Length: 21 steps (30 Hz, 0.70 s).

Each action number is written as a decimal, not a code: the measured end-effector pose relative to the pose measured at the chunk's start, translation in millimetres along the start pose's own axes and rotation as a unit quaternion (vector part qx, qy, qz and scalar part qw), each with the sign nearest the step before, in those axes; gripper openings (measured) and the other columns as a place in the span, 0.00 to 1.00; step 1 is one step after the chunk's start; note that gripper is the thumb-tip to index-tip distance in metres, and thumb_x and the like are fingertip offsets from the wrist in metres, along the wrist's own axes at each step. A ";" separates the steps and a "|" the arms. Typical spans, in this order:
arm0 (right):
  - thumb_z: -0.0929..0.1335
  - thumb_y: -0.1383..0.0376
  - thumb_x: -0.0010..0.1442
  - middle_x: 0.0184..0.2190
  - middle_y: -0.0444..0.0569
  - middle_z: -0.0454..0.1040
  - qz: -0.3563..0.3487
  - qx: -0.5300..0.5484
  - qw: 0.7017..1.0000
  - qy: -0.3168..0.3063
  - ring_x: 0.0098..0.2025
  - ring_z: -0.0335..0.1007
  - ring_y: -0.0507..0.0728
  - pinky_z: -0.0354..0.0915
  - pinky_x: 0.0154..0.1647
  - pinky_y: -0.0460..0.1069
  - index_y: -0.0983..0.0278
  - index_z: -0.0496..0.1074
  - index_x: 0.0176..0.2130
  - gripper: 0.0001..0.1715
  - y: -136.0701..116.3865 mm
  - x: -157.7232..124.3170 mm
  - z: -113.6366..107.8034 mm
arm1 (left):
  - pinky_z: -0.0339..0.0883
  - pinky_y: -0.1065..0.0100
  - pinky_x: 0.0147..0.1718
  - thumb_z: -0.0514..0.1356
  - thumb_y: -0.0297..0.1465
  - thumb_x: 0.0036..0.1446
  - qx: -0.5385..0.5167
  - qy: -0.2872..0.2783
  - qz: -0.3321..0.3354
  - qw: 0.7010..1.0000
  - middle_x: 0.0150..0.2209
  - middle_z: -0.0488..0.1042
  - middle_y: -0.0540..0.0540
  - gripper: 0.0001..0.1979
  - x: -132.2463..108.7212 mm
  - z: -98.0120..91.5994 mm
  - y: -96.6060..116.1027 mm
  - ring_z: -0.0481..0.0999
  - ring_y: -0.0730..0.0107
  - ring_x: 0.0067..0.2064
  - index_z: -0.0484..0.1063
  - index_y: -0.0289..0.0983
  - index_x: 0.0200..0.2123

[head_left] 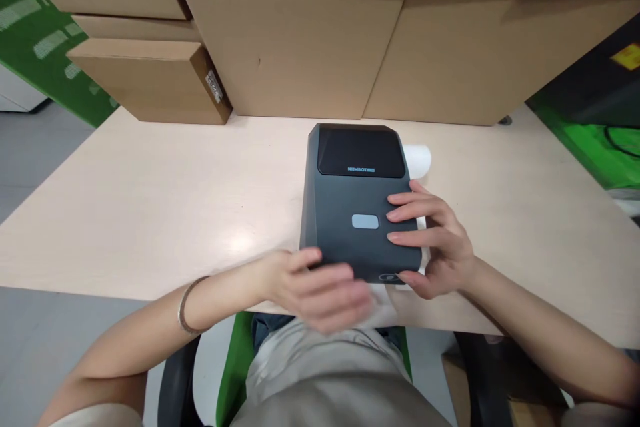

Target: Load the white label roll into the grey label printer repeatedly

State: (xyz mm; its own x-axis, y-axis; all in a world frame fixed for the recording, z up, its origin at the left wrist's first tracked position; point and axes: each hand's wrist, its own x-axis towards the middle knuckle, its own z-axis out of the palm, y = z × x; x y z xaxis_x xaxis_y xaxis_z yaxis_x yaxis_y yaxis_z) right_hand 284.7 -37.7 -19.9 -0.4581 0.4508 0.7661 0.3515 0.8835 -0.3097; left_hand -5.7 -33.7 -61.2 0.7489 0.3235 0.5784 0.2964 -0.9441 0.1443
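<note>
A dark grey label printer [340, 197] stands on the table, with a dark window at its far end, a pale blue button [365, 221] and NIIMBOT lettering. My right hand [437, 237] grips its right side, fingers over the top and thumb at the near right corner. In front of the printer's near edge, my left hand [325, 293] is blurred by motion, its fingers stretched out and nothing visible in them. Whitish, see-through material [386, 307] shows under the near edge beside those fingers. From behind the printer's right side sticks out a white roll [417, 160].
Large cardboard boxes [295, 53] are stacked along the table's back edge. A flatter box [145, 80] with a label on its side leans at the back left. The light wooden table [150, 213] ends just in front of my body. Green material [590, 140] lies at the right.
</note>
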 end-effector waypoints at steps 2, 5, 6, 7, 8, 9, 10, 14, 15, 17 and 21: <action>0.73 0.50 0.60 0.48 0.50 0.77 0.002 -0.005 1.000 0.012 0.56 0.79 0.68 0.65 0.72 0.74 0.48 0.76 0.53 0.22 1.2 -2.2 4.3 | 0.75 0.56 0.68 0.64 0.36 0.69 0.076 0.095 0.099 0.988 0.58 0.84 0.51 0.18 7.6 -16.9 3.9 0.81 0.62 0.64 0.76 0.52 0.60; 0.70 0.51 0.62 0.47 0.51 0.77 -0.007 -0.024 0.999 0.025 0.56 0.80 0.68 0.68 0.70 0.73 0.48 0.74 0.53 0.20 -1.1 -1.3 8.8 | 0.69 0.56 0.72 0.60 0.30 0.73 0.138 0.128 0.119 0.975 0.58 0.83 0.43 0.13 18.5 -32.7 8.1 0.77 0.59 0.68 0.79 0.38 0.56; 0.69 0.52 0.63 0.47 0.51 0.77 -0.011 -0.028 0.999 0.032 0.56 0.80 0.67 0.69 0.70 0.73 0.49 0.73 0.53 0.19 -2.3 -0.8 10.2 | 0.69 0.56 0.72 0.59 0.29 0.74 0.146 0.126 0.116 0.974 0.56 0.84 0.43 0.12 20.8 -34.7 9.1 0.78 0.59 0.68 0.79 0.37 0.55; 0.68 0.53 0.63 0.47 0.51 0.77 -0.015 -0.028 0.999 0.039 0.56 0.80 0.67 0.69 0.69 0.72 0.49 0.73 0.53 0.18 -3.4 -0.5 11.7 | 0.69 0.56 0.72 0.58 0.29 0.74 0.152 0.127 0.117 0.973 0.55 0.85 0.44 0.12 22.4 -35.5 9.8 0.79 0.60 0.66 0.79 0.37 0.54; 0.67 0.53 0.64 0.47 0.51 0.77 -0.016 -0.026 0.998 0.047 0.56 0.80 0.66 0.69 0.70 0.71 0.50 0.73 0.53 0.18 -4.2 -0.3 13.2 | 0.69 0.56 0.72 0.57 0.28 0.75 0.157 0.126 0.117 0.973 0.54 0.85 0.45 0.12 23.3 -35.7 10.0 0.80 0.60 0.65 0.80 0.38 0.54; 0.67 0.53 0.65 0.48 0.51 0.77 -0.016 -0.023 0.998 0.054 0.56 0.79 0.66 0.69 0.70 0.71 0.50 0.73 0.54 0.19 -4.5 -0.5 14.7 | 0.70 0.57 0.72 0.57 0.28 0.75 0.158 0.123 0.118 0.973 0.54 0.85 0.45 0.12 23.7 -35.8 9.5 0.81 0.61 0.64 0.80 0.38 0.54; 0.67 0.53 0.65 0.48 0.51 0.77 -0.015 -0.019 0.998 0.060 0.57 0.79 0.66 0.69 0.70 0.71 0.50 0.73 0.55 0.19 -4.5 -1.0 16.0 | 0.70 0.57 0.71 0.58 0.29 0.75 0.156 0.119 0.121 0.973 0.54 0.85 0.46 0.12 24.0 -36.0 8.3 0.81 0.61 0.64 0.80 0.39 0.54; 0.64 0.49 0.67 0.48 0.51 0.78 -0.027 -0.033 0.997 0.063 0.56 0.80 0.67 0.69 0.69 0.72 0.49 0.70 0.62 0.27 -1.7 -3.8 18.5 | 0.76 0.63 0.64 0.56 0.39 0.77 0.119 0.107 0.142 0.977 0.53 0.86 0.44 0.16 28.1 -39.8 -0.5 0.83 0.62 0.60 0.78 0.39 0.58; 0.64 0.47 0.67 0.48 0.51 0.78 -0.032 -0.041 0.997 0.059 0.56 0.80 0.68 0.70 0.69 0.72 0.49 0.68 0.65 0.31 -1.3 -4.2 18.1 | 0.77 0.63 0.62 0.54 0.43 0.77 0.107 0.110 0.137 0.979 0.54 0.86 0.43 0.21 30.2 -40.9 -2.2 0.83 0.62 0.58 0.76 0.38 0.61; 0.65 0.46 0.66 0.49 0.52 0.77 -0.034 -0.057 0.997 0.046 0.56 0.80 0.68 0.70 0.69 0.71 0.51 0.63 0.71 0.39 -2.3 -4.1 16.5 | 0.78 0.64 0.58 0.49 0.46 0.78 0.089 0.113 0.117 0.983 0.56 0.85 0.39 0.29 34.5 -42.5 -3.4 0.83 0.61 0.56 0.69 0.33 0.69; 0.68 0.49 0.64 0.50 0.53 0.75 -0.024 -0.072 0.997 0.007 0.58 0.78 0.69 0.65 0.72 0.71 0.54 0.62 0.74 0.44 -9.0 -1.2 11.8 | 0.77 0.63 0.56 0.49 0.47 0.78 0.078 0.089 0.081 0.990 0.58 0.84 0.38 0.38 39.0 -45.1 2.6 0.81 0.59 0.55 0.49 0.28 0.79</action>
State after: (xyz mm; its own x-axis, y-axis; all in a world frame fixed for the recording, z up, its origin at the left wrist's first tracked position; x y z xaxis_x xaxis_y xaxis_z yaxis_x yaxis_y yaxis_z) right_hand 272.4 -44.7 -24.7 -0.4651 0.4061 0.7866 0.4432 0.8760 -0.1902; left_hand -2.5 -26.4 -2.1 0.6817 0.1394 0.7182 0.2794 -0.9569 -0.0794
